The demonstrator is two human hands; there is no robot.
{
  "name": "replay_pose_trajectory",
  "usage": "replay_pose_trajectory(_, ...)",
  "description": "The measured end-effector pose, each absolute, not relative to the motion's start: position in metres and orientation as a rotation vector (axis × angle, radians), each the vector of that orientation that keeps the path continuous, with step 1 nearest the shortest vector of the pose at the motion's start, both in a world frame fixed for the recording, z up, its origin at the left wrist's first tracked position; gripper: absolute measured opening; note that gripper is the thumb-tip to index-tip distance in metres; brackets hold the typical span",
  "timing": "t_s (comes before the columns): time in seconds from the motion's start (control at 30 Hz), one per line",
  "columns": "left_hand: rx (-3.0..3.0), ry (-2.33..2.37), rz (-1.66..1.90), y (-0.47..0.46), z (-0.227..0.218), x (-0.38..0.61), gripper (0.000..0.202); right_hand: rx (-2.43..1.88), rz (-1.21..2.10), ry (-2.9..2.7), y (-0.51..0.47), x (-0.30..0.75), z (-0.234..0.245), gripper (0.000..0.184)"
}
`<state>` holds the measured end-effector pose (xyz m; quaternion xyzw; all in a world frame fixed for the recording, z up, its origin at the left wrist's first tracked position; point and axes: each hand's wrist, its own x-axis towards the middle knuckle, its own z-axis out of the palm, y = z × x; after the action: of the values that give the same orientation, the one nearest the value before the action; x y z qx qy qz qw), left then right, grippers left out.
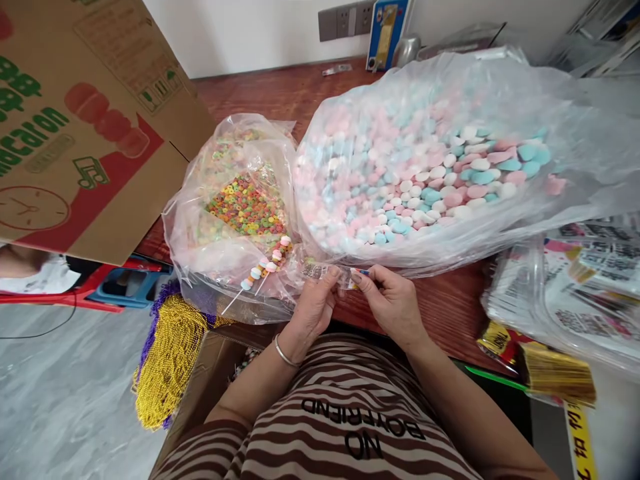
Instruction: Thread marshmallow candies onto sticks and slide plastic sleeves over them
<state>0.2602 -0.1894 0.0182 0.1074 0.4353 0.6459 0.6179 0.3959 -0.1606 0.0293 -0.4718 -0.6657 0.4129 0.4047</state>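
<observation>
A small clear printed plastic sleeve (pixel 345 278) is stretched between my two hands at the table's front edge. My left hand (pixel 314 308) pinches its left side between thumb and fingers. The fingers of my right hand (pixel 395 305) are closed on its right end, where a blue and red print shows. Left of the hands lies an open clear bag (pixel 187 220) of small colourful rings (pixel 247 207), with two candy skewers (pixel 254 273) resting on it. Beyond the hands spreads a large clear bag (pixel 585 167) of pink, white and blue candies (pixel 465 180).
A macaron carton (pixel 115 230) stands at the left. Gold bead strings (pixel 173 360) hang beside an open cardboard box (pixel 197 393) below the table. At the right are stacked printed packages (pixel 600 287) and gold ties (pixel 557 373). A blue box (pixel 387 33) leans against the wall.
</observation>
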Motion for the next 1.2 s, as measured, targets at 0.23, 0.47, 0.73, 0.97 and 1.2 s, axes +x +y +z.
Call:
replay_pose_trajectory(0.23,0.028,0.92,1.538,-0.187,0.008,0.251,0.053,-1.095,1.177,-1.595,-0.164,0.397,0.034,0.036)
replay_pose_trajectory(0.47,0.018,0.857,1.546,-0.185,0.001,0.246,0.054,-0.864,0.79,-1.732,-0.177,0.393,0.046,0.02)
replay_pose_trajectory(0.73,-0.028,1.012,1.696,-0.206,0.018,0.213,0.052,-0.798,0.719,-1.821,-0.182,0.385,0.044,0.024)
replay_pose_trajectory(0.97,0.202,1.161,2.349,-0.287,0.062,0.099,0.058,-0.503,0.57,-2.712,-0.2,0.27,0.029,0.019)
replay_pose_trajectory(1.2,0.198,1.173,2.41,-0.323,0.05,0.086,0.055,-0.211,0.408,-2.986,-0.215,0.145,0.02,0.023)
